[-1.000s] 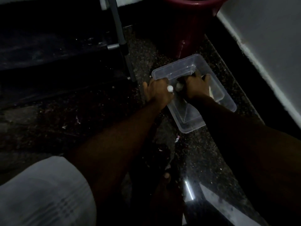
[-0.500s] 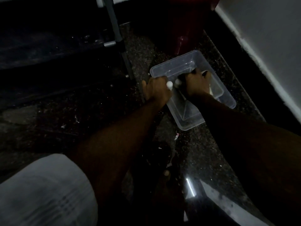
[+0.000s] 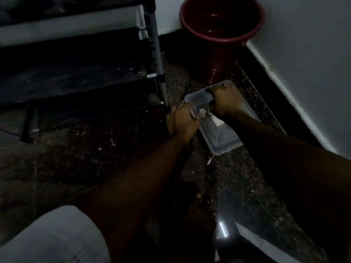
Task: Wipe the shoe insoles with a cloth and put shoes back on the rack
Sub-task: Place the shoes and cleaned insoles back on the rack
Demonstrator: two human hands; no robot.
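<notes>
A clear plastic container (image 3: 224, 149) sits on the dark speckled floor. My left hand (image 3: 181, 121) grips its left rim, with the thumb over the edge. Inside the container, toward its far end, my right hand (image 3: 226, 100) has its fingers curled down. A pale bit of cloth (image 3: 218, 121) shows under that wrist, and the hand seems to hold it. The black shoe rack (image 3: 155, 54) stands at the left, its shelves too dark to make out. No shoe or insole can be seen.
A maroon bucket (image 3: 220, 18) stands in the corner just beyond the container. A white wall with a dark skirting (image 3: 284, 82) runs along the right. My bare foot (image 3: 198, 198) and white-clad knee (image 3: 53, 236) are at the bottom. Small debris litters the floor.
The view has lifted, bringing the bucket's rim and more of the rack into sight. My right hand now sits farther toward the container's far end. My left hand keeps its grip on the rim.
</notes>
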